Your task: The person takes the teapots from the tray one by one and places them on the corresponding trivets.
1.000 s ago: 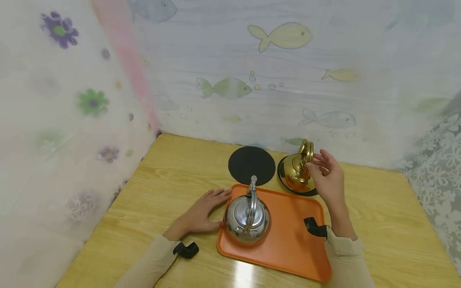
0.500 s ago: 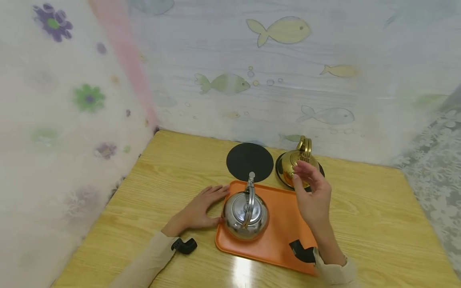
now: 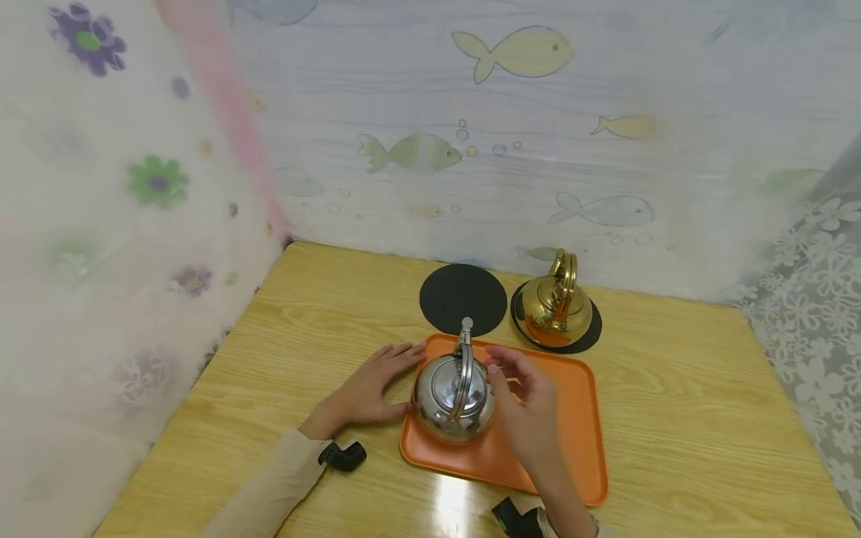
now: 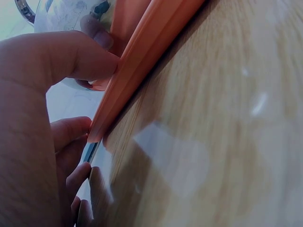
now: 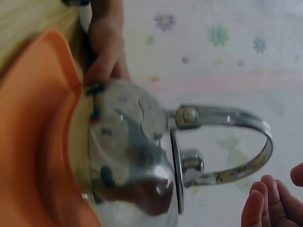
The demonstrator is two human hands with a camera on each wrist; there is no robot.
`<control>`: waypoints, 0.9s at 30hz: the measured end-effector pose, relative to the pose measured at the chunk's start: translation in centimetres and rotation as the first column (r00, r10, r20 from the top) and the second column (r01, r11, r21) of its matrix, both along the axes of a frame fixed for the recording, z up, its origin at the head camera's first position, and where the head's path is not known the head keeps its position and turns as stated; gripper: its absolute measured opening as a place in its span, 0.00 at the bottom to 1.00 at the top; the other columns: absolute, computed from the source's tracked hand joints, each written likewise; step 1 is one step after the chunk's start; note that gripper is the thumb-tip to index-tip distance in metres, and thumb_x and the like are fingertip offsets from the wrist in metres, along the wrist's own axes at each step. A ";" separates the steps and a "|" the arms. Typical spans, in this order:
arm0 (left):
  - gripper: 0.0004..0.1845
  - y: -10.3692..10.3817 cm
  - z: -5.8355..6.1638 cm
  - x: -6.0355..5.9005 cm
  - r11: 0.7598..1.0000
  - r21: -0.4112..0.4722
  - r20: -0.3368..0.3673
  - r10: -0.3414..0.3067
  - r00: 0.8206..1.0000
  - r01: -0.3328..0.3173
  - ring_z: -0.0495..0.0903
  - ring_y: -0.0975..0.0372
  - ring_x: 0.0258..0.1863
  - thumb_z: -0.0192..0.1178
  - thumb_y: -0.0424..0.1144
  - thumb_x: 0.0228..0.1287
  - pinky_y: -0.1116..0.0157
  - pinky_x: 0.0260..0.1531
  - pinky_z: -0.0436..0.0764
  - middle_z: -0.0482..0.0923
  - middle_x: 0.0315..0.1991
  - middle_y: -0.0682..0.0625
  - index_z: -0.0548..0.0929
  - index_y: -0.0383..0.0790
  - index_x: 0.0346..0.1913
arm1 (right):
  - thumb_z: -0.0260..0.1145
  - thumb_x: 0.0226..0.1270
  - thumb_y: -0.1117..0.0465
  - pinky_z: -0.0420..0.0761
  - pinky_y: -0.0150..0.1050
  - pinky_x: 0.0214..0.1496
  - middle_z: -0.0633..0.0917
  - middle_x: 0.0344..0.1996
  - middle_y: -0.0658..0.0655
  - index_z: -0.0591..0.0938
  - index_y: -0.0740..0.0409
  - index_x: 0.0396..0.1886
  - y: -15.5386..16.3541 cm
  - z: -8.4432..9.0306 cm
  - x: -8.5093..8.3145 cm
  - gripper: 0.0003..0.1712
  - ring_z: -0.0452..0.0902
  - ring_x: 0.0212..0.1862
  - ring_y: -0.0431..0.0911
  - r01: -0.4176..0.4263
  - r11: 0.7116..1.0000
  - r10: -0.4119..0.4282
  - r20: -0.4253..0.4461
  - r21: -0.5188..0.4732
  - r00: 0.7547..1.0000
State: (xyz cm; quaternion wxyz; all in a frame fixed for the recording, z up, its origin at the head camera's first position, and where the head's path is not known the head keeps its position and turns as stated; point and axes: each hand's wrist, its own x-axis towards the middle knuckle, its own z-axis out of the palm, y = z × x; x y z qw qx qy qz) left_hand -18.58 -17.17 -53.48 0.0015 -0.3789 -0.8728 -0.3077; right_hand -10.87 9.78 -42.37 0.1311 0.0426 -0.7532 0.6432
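A silver kettle [image 3: 444,418] with an upright arched handle stands on the left part of the orange tray [image 3: 572,426]. My left hand [image 3: 368,392] rests at the tray's left edge, fingers spread; in the left wrist view its thumb [image 4: 83,54] touches the tray's rim [image 4: 135,64]. My right hand [image 3: 530,415] is just right of the silver kettle with loosely bent fingers. The right wrist view shows the right fingers [image 5: 272,201] apart from the kettle's handle [image 5: 222,117], with nothing between them. Behind the tray, a gold kettle [image 3: 538,310] sits on a black round mat [image 3: 592,336].
Another black round mat [image 3: 463,297] lies behind the silver kettle, left of the gold one. All of it is on a wood-grain table [image 3: 686,388]. Fabric printed with fish and flowers [image 3: 403,202] hangs along the back and left edges.
My right hand has moved from beside the gold kettle's handle, left and nearer, to the silver kettle. The left hand and both kettles have stayed in place.
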 end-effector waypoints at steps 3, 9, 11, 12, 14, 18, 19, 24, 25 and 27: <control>0.43 0.0 0.0 0.1 1.000 -0.004 0.011 0.003 1.000 -0.003 0.57 0.48 0.79 0.63 0.57 0.61 0.43 0.78 0.51 0.60 0.79 0.51 0.66 0.44 0.77 | 0.60 0.73 0.70 0.85 0.34 0.41 0.88 0.38 0.63 0.86 0.65 0.50 -0.4 0.1 0.5 0.12 0.84 0.37 0.50 -0.061 0.997 0.064 0.068 -0.040 0.996; 0.43 0.2 0.1 0.0 1.000 -0.005 -0.003 -0.002 1.000 0.002 0.58 0.47 0.78 0.64 0.57 0.61 0.41 0.77 0.52 0.61 0.79 0.50 0.67 0.44 0.77 | 0.57 0.76 0.68 0.86 0.37 0.43 0.87 0.39 0.64 0.84 0.68 0.54 -0.3 0.5 0.9 0.14 0.84 0.37 0.53 -0.185 0.974 0.208 0.194 -0.130 0.959; 0.43 0.2 0.1 0.0 1.000 0.000 -0.012 -0.003 1.000 0.003 0.59 0.46 0.78 0.64 0.57 0.61 0.40 0.76 0.53 0.61 0.79 0.50 0.67 0.43 0.77 | 0.56 0.76 0.68 0.87 0.37 0.44 0.87 0.39 0.64 0.83 0.70 0.55 -0.4 0.6 1.0 0.15 0.84 0.37 0.51 -0.195 0.969 0.224 0.200 -0.152 0.954; 0.43 0.1 0.1 0.0 1.000 0.000 -0.014 -0.002 1.000 0.002 0.59 0.46 0.78 0.64 0.58 0.61 0.40 0.76 0.53 0.61 0.79 0.50 0.68 0.43 0.77 | 0.56 0.76 0.69 0.87 0.37 0.44 0.87 0.39 0.64 0.82 0.71 0.55 -0.5 0.6 1.1 0.15 0.85 0.37 0.50 -0.200 0.965 0.234 0.208 -0.172 0.950; 0.43 0.0 0.0 -0.1 1.000 0.002 -0.016 0.000 1.000 0.000 0.59 0.47 0.78 0.64 0.58 0.61 0.40 0.76 0.53 0.61 0.79 0.50 0.68 0.43 0.77 | 0.55 0.76 0.69 0.87 0.37 0.45 0.86 0.39 0.64 0.80 0.74 0.56 -0.7 0.7 1.1 0.16 0.85 0.38 0.48 -0.214 0.954 0.259 0.218 -0.211 0.941; 0.43 0.0 -0.2 -0.2 1.000 -0.005 -0.012 -0.005 1.000 0.005 0.58 0.48 0.78 0.64 0.59 0.61 0.41 0.77 0.53 0.60 0.79 0.51 0.67 0.44 0.77 | 0.54 0.76 0.68 0.87 0.36 0.48 0.86 0.44 0.67 0.77 0.78 0.60 -1.1 0.7 1.3 0.20 0.85 0.42 0.45 -0.231 0.926 0.309 0.252 -0.298 0.917; 0.44 0.0 -0.3 -0.2 1.000 -0.004 -0.009 -0.006 1.000 0.006 0.58 0.48 0.78 0.64 0.59 0.61 0.41 0.77 0.53 0.60 0.79 0.51 0.67 0.44 0.77 | 0.54 0.76 0.68 0.86 0.36 0.50 0.86 0.46 0.68 0.76 0.78 0.61 -1.1 0.8 1.3 0.21 0.85 0.44 0.45 -0.235 0.920 0.320 0.257 -0.314 0.912; 0.43 0.0 -0.1 -0.2 1.000 0.004 -0.006 -0.008 1.000 0.008 0.59 0.47 0.78 0.64 0.58 0.61 0.40 0.76 0.53 0.61 0.79 0.50 0.67 0.44 0.77 | 0.54 0.77 0.66 0.85 0.35 0.52 0.85 0.50 0.70 0.72 0.78 0.66 -1.3 0.7 1.2 0.24 0.85 0.46 0.45 -0.250 0.895 0.362 0.272 -0.369 0.892; 0.43 0.0 0.0 -0.2 1.000 0.007 -0.005 -0.007 1.000 0.007 0.59 0.47 0.78 0.64 0.58 0.61 0.40 0.76 0.53 0.61 0.79 0.50 0.67 0.44 0.77 | 0.54 0.77 0.66 0.85 0.34 0.52 0.85 0.49 0.69 0.71 0.78 0.67 -1.4 0.7 1.2 0.25 0.85 0.46 0.45 -0.255 0.892 0.367 0.271 -0.373 0.890; 0.43 0.0 0.0 -0.1 1.000 0.010 0.000 -0.004 1.000 0.004 0.59 0.47 0.78 0.64 0.58 0.61 0.40 0.76 0.53 0.61 0.79 0.50 0.68 0.44 0.77 | 0.54 0.77 0.67 0.85 0.35 0.51 0.85 0.48 0.67 0.70 0.78 0.68 -1.4 0.6 1.1 0.25 0.85 0.45 0.45 -0.260 0.889 0.374 0.269 -0.376 0.888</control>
